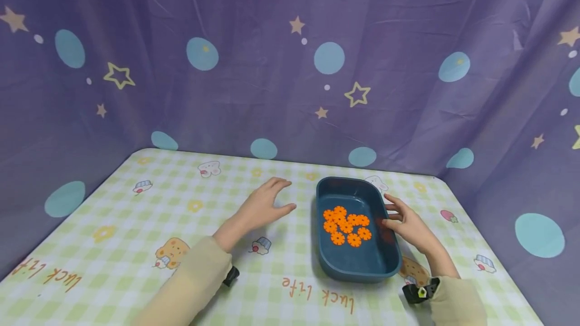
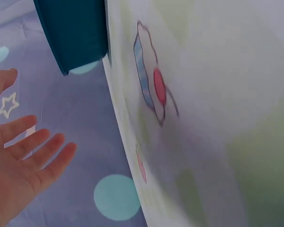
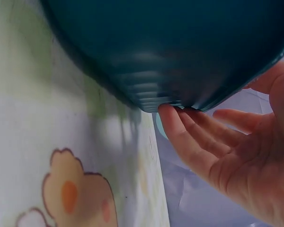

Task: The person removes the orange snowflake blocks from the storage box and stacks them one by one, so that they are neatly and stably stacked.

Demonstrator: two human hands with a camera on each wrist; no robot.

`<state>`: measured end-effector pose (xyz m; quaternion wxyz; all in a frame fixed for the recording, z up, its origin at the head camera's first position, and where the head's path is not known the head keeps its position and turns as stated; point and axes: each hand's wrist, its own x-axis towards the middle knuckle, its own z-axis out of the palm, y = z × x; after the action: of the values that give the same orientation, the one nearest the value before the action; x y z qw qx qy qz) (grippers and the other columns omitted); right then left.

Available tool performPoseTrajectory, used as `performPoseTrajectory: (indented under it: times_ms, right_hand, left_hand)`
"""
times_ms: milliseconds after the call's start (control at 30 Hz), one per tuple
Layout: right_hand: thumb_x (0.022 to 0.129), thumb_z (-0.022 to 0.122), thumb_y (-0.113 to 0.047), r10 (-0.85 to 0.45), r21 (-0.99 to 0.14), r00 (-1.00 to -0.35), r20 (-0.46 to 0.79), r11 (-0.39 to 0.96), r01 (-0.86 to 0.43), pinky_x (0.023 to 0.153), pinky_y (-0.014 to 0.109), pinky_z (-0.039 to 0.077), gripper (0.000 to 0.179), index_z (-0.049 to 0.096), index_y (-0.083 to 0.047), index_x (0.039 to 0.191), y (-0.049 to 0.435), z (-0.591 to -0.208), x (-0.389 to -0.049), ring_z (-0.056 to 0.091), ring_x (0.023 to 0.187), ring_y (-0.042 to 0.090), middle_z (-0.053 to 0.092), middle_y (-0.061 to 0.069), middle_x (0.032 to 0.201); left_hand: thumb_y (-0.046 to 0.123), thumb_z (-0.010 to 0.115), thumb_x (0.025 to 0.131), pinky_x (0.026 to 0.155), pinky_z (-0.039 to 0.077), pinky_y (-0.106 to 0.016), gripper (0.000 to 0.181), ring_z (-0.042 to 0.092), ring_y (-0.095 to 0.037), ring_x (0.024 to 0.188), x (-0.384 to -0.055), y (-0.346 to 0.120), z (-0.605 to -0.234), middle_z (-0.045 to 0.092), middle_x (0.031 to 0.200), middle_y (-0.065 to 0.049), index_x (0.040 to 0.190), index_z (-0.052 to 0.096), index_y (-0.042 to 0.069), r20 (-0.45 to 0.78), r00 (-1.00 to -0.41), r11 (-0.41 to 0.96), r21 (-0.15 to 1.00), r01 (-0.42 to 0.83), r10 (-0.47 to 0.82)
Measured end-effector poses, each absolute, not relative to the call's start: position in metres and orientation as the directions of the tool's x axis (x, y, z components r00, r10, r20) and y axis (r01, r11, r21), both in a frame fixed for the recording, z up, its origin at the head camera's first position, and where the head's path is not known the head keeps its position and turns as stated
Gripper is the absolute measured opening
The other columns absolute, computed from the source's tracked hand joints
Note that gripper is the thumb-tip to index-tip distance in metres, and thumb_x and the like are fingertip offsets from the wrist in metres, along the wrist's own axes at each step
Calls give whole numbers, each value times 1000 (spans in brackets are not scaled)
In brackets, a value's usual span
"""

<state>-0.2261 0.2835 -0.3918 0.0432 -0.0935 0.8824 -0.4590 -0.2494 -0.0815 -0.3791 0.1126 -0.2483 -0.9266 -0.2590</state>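
Note:
A dark teal rectangular bin (image 1: 358, 265) with rounded corners stands on the table, right of the middle. Several flat orange flower-shaped discs with notched edges (image 1: 346, 226) lie inside it. My right hand (image 1: 410, 225) is at the bin's right side. In the right wrist view, its nearly straight fingers (image 3: 189, 137) touch the outer wall, while the thumb's tip is hidden at the rim. My left hand (image 1: 260, 208) hovers left of the bin, apart from it. Its fingers (image 2: 47, 153) are spread and loosely bent, with nothing between them and the thumb.
A green-and-white checked tablecloth (image 1: 113, 260) with printed cakes, biscuits and lettering covers the table. Behind and beside it hangs a purple curtain (image 1: 254, 99) with stars and blue ovals. Black straps sit on both wrists below pale sleeves (image 1: 190, 280).

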Motion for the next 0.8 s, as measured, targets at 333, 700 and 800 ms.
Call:
performPoseTrajectory:
  times_ms: [333, 700, 800]
  right_hand:
    - [87, 55, -8, -220, -862, -976, -12, 497, -101, 76, 37, 51, 65, 22, 2, 142, 285, -393, -227, 49, 112, 43, 35, 32, 133]
    - [87, 55, -9, -216, -849, -976, -18, 520, -99, 80, 39, 49, 64, 24, 1, 142, 286, -395, -228, 49, 112, 42, 38, 31, 130]
    - [87, 56, -9, -217, -850, -976, -17, 517, -101, 81, 40, 49, 64, 24, 1, 142, 286, -395, -228, 50, 111, 42, 38, 31, 130]
  left_hand:
    - [44, 61, 82, 80, 48, -40, 51, 54, -17, 109, -246, -57, -383, 53, 123, 1, 125, 53, 18, 347, -824, 720, 406, 563, 448]
    - [49, 55, 84, 92, 43, -37, 54, 51, -18, 112, -241, -34, -383, 53, 124, -1, 127, 52, 17, 329, -762, 696, 316, 645, 557]
    - [47, 56, 85, 92, 42, -38, 52, 52, -19, 111, -240, -28, -380, 53, 125, -2, 127, 53, 17, 329, -742, 681, 298, 669, 584]
